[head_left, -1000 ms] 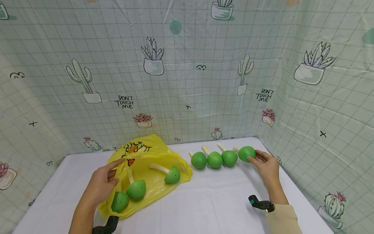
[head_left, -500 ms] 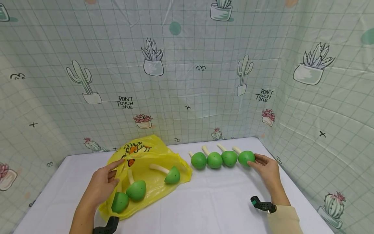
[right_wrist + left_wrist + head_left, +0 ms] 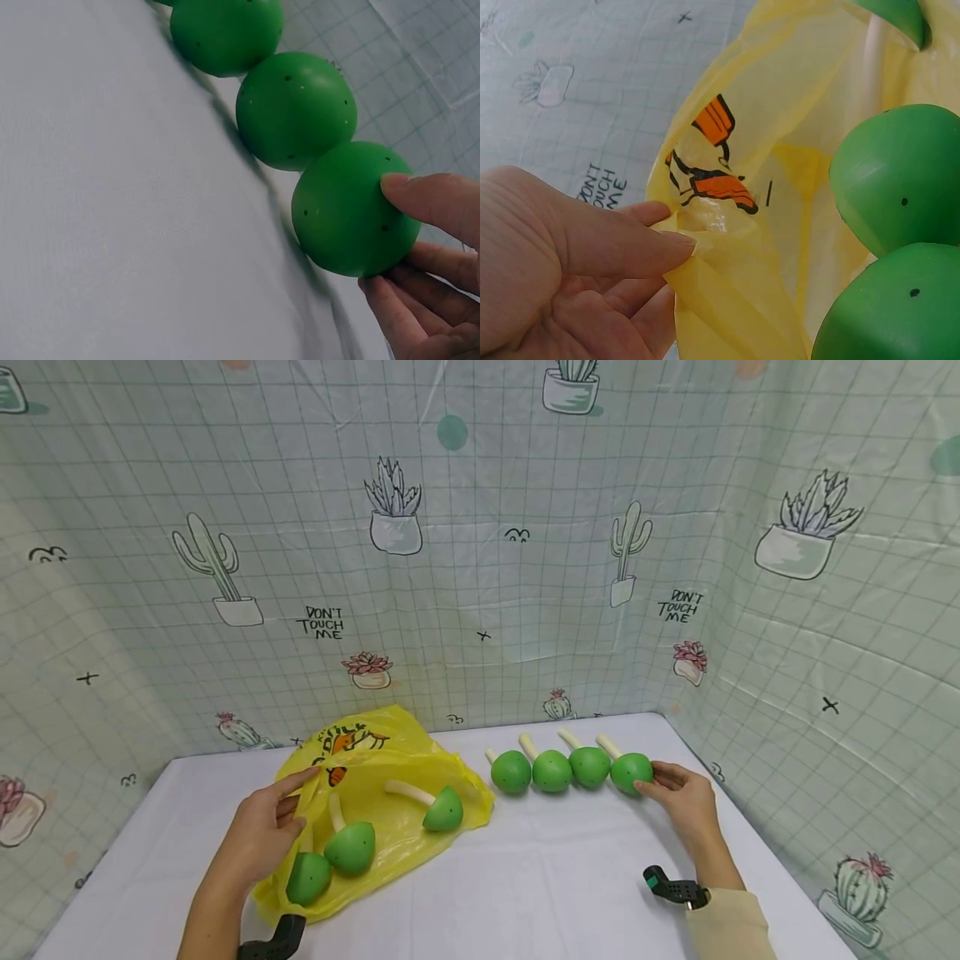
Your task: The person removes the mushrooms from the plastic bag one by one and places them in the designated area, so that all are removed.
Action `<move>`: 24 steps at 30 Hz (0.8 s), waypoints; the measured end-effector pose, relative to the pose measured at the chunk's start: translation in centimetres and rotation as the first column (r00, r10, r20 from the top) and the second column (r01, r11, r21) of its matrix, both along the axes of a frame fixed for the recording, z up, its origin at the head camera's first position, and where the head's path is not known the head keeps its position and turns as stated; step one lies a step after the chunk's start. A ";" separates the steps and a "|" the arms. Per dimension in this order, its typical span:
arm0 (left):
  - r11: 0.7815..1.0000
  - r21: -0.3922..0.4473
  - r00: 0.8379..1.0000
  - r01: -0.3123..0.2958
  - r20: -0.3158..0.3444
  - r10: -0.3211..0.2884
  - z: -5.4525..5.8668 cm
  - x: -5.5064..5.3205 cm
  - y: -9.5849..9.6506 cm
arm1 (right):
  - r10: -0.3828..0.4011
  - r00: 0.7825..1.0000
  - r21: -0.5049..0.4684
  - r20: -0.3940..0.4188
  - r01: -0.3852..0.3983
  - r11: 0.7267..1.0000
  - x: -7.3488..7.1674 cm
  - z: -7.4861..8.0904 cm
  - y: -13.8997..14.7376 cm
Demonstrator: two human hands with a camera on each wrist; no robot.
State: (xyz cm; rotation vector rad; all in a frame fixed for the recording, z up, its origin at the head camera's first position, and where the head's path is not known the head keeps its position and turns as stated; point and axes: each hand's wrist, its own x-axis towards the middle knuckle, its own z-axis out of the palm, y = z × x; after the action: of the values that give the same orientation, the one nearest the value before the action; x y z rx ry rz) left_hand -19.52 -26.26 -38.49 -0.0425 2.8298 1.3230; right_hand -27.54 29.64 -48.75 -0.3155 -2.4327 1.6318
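My left hand (image 3: 258, 831) pinches the rim of a yellow plastic bag (image 3: 397, 731) between thumb and fingers, holding its mouth spread; the left wrist view shows the thumb on the gathered film. Inside the bag lie three toy mushrooms with green dotted caps and pale stems, one cap (image 3: 350, 849) near the middle. At the right end of a row on the table, a toy mushroom (image 3: 630, 772) is held by its cap in my right hand (image 3: 686, 802). The right wrist view has thumb and fingers on that green cap (image 3: 349, 214), close against its neighbour (image 3: 296, 112).
Three more toy mushrooms, among them the leftmost (image 3: 511, 772), continue the row leftward with stems pointing back. White cloth covers the table (image 3: 540, 877). A patterned fabric backdrop (image 3: 480, 585) rises behind the table and along both sides.
My right hand has lowered the rightmost mushroom and drawn it slightly toward me, so its stem now slants back like the others. The left hand and bag stay put.
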 end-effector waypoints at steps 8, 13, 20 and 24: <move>1.000 0.003 1.000 0.002 0.003 -0.002 0.0 0.0 0.0 | 0.010 1.000 -0.007 0.003 -0.010 1.000 -0.1 -0.3 0.2; 1.000 -0.006 1.000 -0.001 0.006 0.001 0.0 0.0 0.0 | 0.030 0.999 -0.016 -0.013 -0.030 0.999 -0.1 -0.2 0.3; 1.000 -0.005 1.000 0.003 -0.011 -0.003 0.0 0.1 -0.1 | 0.038 0.999 0.004 -0.011 -0.038 0.999 0.1 0.1 0.2; 1.000 0.000 1.000 0.009 -0.014 -0.009 -0.1 0.2 -0.1 | 0.039 0.999 -0.015 -0.036 -0.039 0.999 0.1 0.3 0.3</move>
State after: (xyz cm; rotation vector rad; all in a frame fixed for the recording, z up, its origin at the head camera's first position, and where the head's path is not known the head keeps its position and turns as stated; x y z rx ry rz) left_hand -19.37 -26.37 -38.58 -0.0200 2.8383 1.3264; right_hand -27.40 29.91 -48.49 -0.2405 -2.4157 1.6585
